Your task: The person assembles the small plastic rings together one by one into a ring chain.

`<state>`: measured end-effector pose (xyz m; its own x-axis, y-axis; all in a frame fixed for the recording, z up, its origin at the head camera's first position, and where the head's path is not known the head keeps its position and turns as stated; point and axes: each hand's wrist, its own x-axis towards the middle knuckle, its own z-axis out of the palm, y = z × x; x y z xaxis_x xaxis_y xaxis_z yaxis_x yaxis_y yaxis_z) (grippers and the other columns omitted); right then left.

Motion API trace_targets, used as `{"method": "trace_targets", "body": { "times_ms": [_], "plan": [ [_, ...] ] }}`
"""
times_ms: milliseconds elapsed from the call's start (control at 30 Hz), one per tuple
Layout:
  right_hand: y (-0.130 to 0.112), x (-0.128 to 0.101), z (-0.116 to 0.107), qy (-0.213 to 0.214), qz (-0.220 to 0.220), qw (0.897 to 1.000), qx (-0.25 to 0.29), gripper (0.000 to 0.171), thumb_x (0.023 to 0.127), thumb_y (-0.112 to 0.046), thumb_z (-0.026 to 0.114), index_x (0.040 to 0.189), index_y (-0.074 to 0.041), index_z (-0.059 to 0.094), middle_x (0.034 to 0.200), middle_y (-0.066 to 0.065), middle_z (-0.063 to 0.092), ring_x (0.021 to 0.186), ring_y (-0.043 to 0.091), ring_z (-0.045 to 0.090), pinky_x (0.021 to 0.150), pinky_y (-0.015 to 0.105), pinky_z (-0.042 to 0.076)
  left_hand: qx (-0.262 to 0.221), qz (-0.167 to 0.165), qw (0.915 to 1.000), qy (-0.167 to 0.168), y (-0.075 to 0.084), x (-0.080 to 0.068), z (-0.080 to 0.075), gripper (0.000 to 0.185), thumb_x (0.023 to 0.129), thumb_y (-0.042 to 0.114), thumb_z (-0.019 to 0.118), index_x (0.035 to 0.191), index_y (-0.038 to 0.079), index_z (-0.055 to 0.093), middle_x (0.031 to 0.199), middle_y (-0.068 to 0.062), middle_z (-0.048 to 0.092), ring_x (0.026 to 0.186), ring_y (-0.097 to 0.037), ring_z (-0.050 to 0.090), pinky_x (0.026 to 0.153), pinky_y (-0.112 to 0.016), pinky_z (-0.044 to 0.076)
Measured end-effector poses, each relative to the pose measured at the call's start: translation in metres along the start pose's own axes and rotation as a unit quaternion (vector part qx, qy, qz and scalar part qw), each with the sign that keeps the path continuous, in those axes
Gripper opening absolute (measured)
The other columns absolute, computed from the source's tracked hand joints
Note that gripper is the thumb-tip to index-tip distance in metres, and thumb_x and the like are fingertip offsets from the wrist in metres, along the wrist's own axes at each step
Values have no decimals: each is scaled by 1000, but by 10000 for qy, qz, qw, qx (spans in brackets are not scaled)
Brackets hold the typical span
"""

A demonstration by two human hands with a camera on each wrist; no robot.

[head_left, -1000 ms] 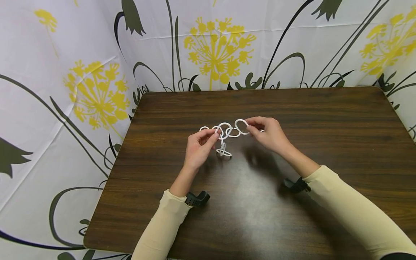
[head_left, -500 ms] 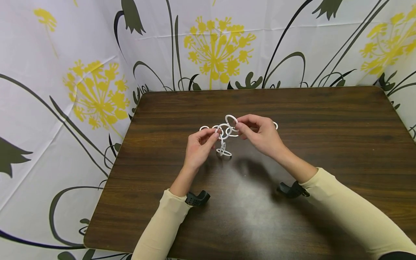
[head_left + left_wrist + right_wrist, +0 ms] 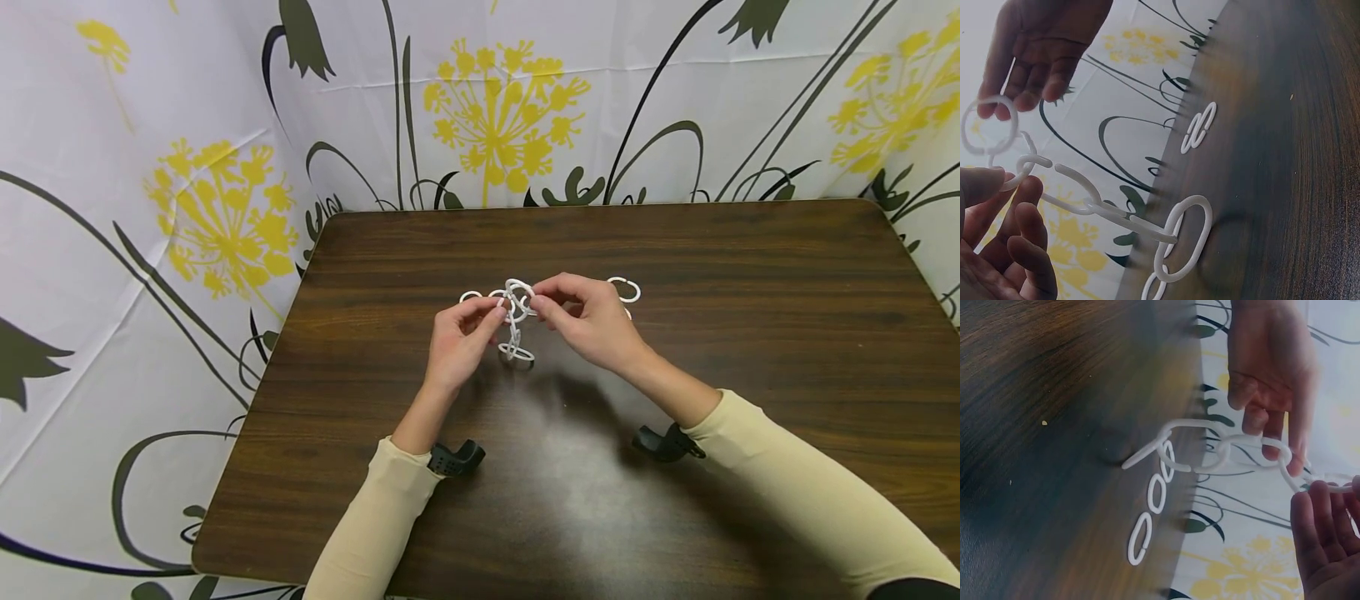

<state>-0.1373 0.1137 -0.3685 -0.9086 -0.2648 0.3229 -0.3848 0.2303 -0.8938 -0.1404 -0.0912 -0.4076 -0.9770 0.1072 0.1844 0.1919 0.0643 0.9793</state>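
Two cream sleeves point(image 3: 378, 521) reach in from the near edge of a dark wood-grain worktop point(image 3: 750, 350), each wrist carrying a black camera mount point(image 3: 454, 458). Above the middle of the worktop, the left hand point(image 3: 457, 342) pinches one link of a white plastic chain point(image 3: 514, 321) between thumb and curled fingers point(image 3: 1022, 219), apparently to steady it, while the right hand point(image 3: 592, 321) closes its fingertips on the neighbouring link point(image 3: 520, 292) right beside it; the two grips almost meet, which suggests the links are being worked against each other at that joint. Below the hands, the chain's tail hangs down and its last links point(image 3: 516, 353) rest on the wood. Loose white links point(image 3: 624, 289) lie just beyond the right hand, another point(image 3: 471, 296) just beyond the left. A white curtain point(image 3: 225, 125) printed with yellow flowers and dark stems hangs behind and to the sides. No brand, label or writing can be read anywhere.
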Motion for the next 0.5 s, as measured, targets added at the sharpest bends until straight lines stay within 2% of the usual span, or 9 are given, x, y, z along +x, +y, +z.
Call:
{"method": "trace_targets", "body": {
  "times_ms": [200,300,500],
  "plan": [
    [1,0,6,-35,-102,9995,-291,13,94,-11,69,102,-3,74,89,6,72,71,20,66,61,24,54,86,-139,9999,25,1,-1,1,21,94,6,68,109,-8,70,93,-17,69,69,-7,61,60,-20,49],
    [1,0,8,-12,-271,9987,-431,10,93,-10,70,99,-5,75,89,2,70,72,19,64,61,24,53,120,-194,9997,34,5,-1,1,20,94,3,66,109,-10,69,92,-22,68,69,-6,61,60,-20,50],
    [4,1,11,55,-845,9933,-789,8,92,-7,70,97,-5,75,89,0,67,75,12,61,64,24,54,364,-225,9990,91,33,-8,4,19,93,0,66,107,-13,69,91,-29,68,66,-4,60,61,-21,50]
  ]
}}
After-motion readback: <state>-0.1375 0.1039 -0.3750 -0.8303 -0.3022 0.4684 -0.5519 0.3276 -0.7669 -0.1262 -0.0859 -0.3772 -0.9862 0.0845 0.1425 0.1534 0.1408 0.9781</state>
